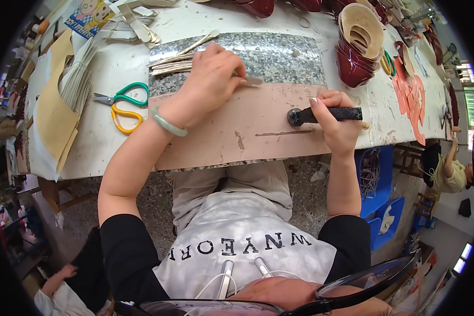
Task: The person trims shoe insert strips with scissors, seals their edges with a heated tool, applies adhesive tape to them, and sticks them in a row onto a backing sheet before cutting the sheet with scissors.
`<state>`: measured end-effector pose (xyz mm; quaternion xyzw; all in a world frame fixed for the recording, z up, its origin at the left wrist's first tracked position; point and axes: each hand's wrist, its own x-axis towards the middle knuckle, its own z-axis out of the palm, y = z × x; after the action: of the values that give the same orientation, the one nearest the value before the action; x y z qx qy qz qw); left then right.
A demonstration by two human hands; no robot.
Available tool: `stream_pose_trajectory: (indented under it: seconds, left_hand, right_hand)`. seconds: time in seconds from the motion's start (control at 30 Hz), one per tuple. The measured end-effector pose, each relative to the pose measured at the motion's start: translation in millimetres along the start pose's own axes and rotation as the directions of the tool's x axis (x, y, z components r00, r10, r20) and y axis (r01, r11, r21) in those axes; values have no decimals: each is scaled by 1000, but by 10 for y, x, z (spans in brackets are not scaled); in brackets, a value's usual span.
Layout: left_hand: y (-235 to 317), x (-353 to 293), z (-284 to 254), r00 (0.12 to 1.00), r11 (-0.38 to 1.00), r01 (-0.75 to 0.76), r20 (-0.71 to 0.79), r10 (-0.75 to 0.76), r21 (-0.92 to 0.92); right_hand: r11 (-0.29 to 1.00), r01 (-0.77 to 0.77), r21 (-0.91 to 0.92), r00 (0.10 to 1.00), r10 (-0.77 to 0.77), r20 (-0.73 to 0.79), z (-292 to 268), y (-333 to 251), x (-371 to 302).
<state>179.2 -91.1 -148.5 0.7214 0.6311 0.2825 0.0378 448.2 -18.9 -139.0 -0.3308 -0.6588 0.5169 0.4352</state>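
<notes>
Pressing a thin strip [250, 81] flat on the stone slab [284, 55], the left hand [210, 79] lies palm down with its fingers curled over the strip's near end. Only the strip's tip shows past the fingers; it looks pale grey, flat and narrow. The right hand [336, 118] is closed tight round the black handle of a hammer [321, 115]. The hammer's round head rests on the pink board [231, 137], just to the right of the strip and a little apart from it.

It looks like the person is at the pounding step, with the strip held ready and the hammer down. A next hit would need the hammer lifted and brought onto the strip's bare tip, well clear of the left fingers.

More pale strips [174, 62] lie in a bunch on the slab by the left hand. Green and yellow scissors [122, 105] sit on the counter [95, 152] to the left, well apart.
</notes>
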Motion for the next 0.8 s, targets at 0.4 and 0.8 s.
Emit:
stream_pose_trajectory:
  seconds: [0.4, 0.8]
  left_hand:
    - [611, -726, -13, 991, 958, 85, 120, -54, -274]
    - [565, -779, 14, 997, 973, 41, 69, -25, -227]
  right_hand:
    - [990, 98, -104, 965, -69, 252, 257, -326, 49]
    - [908, 242, -341, 929, -115, 352, 450, -222, 23]
